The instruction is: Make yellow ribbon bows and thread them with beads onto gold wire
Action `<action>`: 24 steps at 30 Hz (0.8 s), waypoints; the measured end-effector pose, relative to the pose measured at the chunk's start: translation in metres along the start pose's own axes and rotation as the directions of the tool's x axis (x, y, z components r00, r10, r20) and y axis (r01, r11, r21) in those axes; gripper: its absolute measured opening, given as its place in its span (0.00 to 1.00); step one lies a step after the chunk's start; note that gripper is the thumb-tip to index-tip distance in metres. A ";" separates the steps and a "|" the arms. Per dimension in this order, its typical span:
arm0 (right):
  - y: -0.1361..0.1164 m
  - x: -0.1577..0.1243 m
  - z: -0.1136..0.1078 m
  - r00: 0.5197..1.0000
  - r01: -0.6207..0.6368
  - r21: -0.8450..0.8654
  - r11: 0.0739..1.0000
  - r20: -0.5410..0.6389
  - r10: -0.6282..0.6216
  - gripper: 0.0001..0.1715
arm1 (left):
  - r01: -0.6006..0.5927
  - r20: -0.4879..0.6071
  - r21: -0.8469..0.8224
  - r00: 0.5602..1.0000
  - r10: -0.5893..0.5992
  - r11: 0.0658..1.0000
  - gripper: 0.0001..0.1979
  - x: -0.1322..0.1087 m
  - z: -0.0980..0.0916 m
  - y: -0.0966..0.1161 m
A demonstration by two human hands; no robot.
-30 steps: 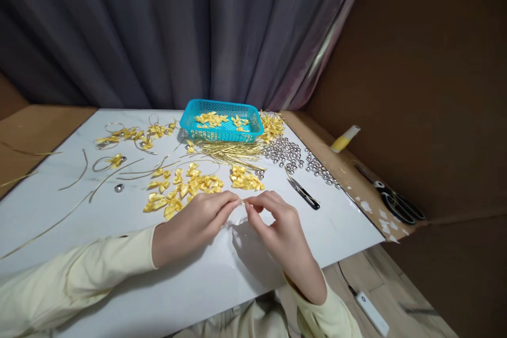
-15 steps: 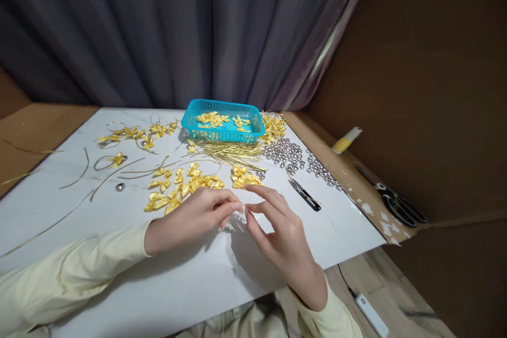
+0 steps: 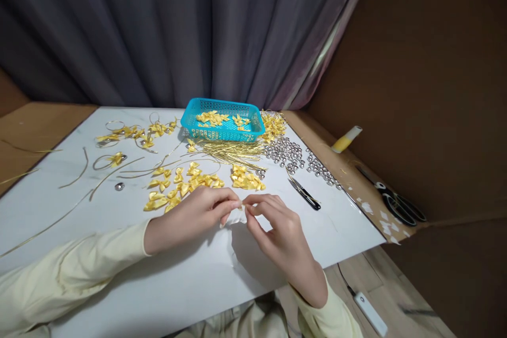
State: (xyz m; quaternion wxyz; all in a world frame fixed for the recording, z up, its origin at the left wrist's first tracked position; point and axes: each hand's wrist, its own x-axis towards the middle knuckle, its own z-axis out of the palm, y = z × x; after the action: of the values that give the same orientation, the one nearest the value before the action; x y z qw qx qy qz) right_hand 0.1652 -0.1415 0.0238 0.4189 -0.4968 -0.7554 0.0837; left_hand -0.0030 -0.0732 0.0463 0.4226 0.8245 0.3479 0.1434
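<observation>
My left hand (image 3: 198, 213) is closed in a pinch near the table's front, its thumb and index tip almost meeting the fingers of my right hand. My right hand (image 3: 277, 227) is closed as well, thumb and index pressed together. Whatever sits between the fingertips is too small to make out. Just below them shows a whitish, crinkled strip (image 3: 236, 216), partly hidden by my left fingers; I cannot tell which hand holds it. Right beyond my hands lie loose yellow ribbon bows (image 3: 198, 179) and a smaller pile of yellow bows (image 3: 247, 178).
A blue basket (image 3: 223, 135) holds more yellow pieces. Gold twist ties (image 3: 232, 151) and silver beads (image 3: 283, 152) lie before it. Small black-handled snips (image 3: 304, 194) lie to the right, scissors (image 3: 400, 208) and a glue stick (image 3: 346, 140) farther out. Wired bows (image 3: 127, 132) lie back left.
The raised fingers of my right hand have curled down, and its fingertips have closed in on my left fingertips. My left hand has hardly moved.
</observation>
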 end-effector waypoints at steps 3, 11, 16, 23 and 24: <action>-0.001 0.000 -0.001 0.999 -0.035 0.010 0.999 0.008 0.035 0.09 | -0.055 -0.053 0.107 0.997 0.061 0.993 0.13 -0.002 0.004 -0.001; -0.002 -0.001 -0.001 0.996 -0.087 0.026 0.996 0.006 0.087 0.08 | -0.280 -0.142 0.481 0.910 0.389 0.831 0.11 -0.010 0.021 -0.015; -0.003 -0.002 0.002 0.994 -0.113 0.032 0.993 -0.002 0.113 0.08 | -0.378 -0.041 0.743 0.797 0.602 0.552 0.15 -0.016 0.024 -0.016; -0.005 -0.001 0.007 0.993 -0.116 0.012 0.993 -0.035 0.116 0.08 | -0.353 0.027 0.868 0.736 0.676 0.350 0.15 -0.019 0.024 -0.008; -0.004 -0.001 0.007 0.992 -0.117 0.009 0.993 -0.040 0.117 0.08 | -0.347 0.027 0.872 0.737 0.675 0.344 0.15 -0.019 0.025 -0.008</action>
State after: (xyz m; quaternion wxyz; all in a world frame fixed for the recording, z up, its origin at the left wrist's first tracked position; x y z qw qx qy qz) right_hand 0.1569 -0.1422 0.0210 0.4304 -0.5405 -0.7159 0.1006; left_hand -0.0072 -0.0975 0.0258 -0.1589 0.9481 0.1570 0.2262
